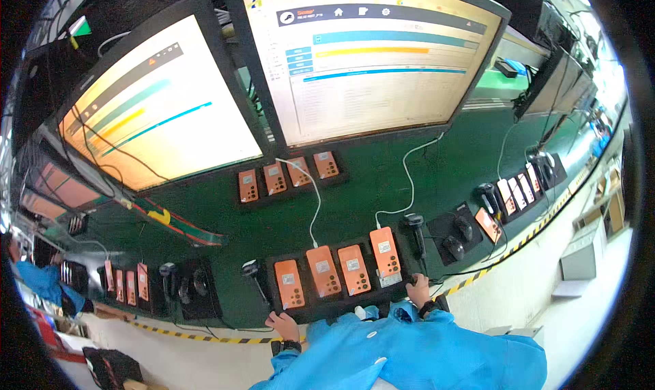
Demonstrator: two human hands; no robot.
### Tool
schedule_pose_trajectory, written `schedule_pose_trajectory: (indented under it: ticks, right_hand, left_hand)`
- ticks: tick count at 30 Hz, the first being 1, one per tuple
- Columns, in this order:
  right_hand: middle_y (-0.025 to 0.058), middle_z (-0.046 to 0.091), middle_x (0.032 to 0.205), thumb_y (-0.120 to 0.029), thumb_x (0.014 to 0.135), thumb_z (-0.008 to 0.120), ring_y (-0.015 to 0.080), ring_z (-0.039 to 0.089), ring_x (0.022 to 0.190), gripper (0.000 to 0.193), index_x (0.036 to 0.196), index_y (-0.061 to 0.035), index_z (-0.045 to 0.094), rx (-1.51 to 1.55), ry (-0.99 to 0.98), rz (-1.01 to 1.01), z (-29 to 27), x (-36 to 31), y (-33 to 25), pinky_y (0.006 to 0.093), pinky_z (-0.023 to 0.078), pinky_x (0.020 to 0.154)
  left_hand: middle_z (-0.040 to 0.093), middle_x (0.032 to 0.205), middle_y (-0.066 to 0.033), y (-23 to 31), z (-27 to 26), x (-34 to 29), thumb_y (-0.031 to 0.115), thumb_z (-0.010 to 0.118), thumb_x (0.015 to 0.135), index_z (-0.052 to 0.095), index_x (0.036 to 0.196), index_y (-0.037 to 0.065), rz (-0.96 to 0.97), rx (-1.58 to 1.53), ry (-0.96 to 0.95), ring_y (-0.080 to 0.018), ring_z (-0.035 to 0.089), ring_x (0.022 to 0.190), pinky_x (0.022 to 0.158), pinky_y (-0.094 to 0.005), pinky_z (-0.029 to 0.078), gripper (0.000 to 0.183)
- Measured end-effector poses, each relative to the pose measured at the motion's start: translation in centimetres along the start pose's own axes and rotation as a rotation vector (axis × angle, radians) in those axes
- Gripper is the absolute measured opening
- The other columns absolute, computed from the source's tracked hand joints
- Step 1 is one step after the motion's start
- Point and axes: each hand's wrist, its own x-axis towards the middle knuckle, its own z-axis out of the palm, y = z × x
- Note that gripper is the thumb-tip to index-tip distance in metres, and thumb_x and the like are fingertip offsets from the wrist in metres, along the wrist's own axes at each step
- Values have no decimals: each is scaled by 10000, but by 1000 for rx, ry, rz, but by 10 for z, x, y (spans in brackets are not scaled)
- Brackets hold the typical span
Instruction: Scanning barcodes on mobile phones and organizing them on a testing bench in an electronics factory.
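Observation:
Several orange phones lie camera side up on a black mat (341,311) in front of me, each with a label on its back. The leftmost phone (289,285) is nearest my left hand (283,326), which rests at the table's front edge, fingers apart and empty. White cables run to the second phone (323,273) and to the rightmost phone (385,253). My right hand (418,290) rests at the mat's right end, beside the rightmost phone, its fingers loosely bent with nothing visible in them. A small labelled piece (389,279) sits under that phone's lower end.
Barcode scanners stand left (254,275) and right (415,232) of the mat. Two monitors (368,63) stand behind, with a row of orange phones (274,178) below. Computer mice (453,247) lie on a pad to the right. A co-worker's blue sleeve (41,281) shows far left.

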Motion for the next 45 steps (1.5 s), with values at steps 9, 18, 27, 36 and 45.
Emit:
schedule_pose_trajectory:
  ticks: [9, 18, 27, 36, 45]
  right_hand:
    - [339, 474, 1215, -233, 740, 642, 470, 479, 1126, 665, 1271, 89, 405, 19, -45, 182, 14, 9, -15, 475, 409, 965]
    - [360, 401, 1267, -209, 736, 625, 487, 408, 1179, 778, 1347, 130, 281, 19, -34, 130, 20, 11, -36, 457, 354, 1033]
    - [332, 390, 1300, -148, 752, 623, 454, 395, 1220, 771, 1373, 116, 249, 52, -46, 51, 3, -1, -43, 440, 342, 1048]
    - [272, 375, 1243, -128, 744, 635, 439, 420, 1153, 635, 1289, 39, 357, 83, -164, 25, 2, 5, -62, 435, 369, 1015]
    - [275, 438, 1184, -250, 762, 666, 419, 501, 1055, 521, 1179, 8, 490, -66, -398, -44, -36, 50, -53, 420, 437, 918]
  left_hand:
    - [281, 1309, -322, 30, -35, -9, 104, 533, 792, 406, 1261, -98, 288, 113, -58, -504, 418, 1130, 947, -516, 402, 526]
    - [261, 1333, -323, 39, -22, -29, 127, 559, 762, 270, 1386, -75, 233, -57, -104, -485, 315, 1229, 1064, -509, 267, 717]
    - [399, 1156, -273, 47, -25, -5, 147, 631, 729, 308, 1284, -26, 69, 36, -168, -458, 392, 1076, 947, -526, 322, 665]
    - [429, 1089, -272, 41, 6, -3, 191, 617, 786, 396, 1167, -36, 112, 41, 144, -447, 441, 989, 853, -516, 375, 495]
    - [435, 1033, -239, 60, 25, -7, 122, 484, 924, 437, 1110, -34, 6, -40, 360, -411, 449, 962, 848, -492, 350, 247]
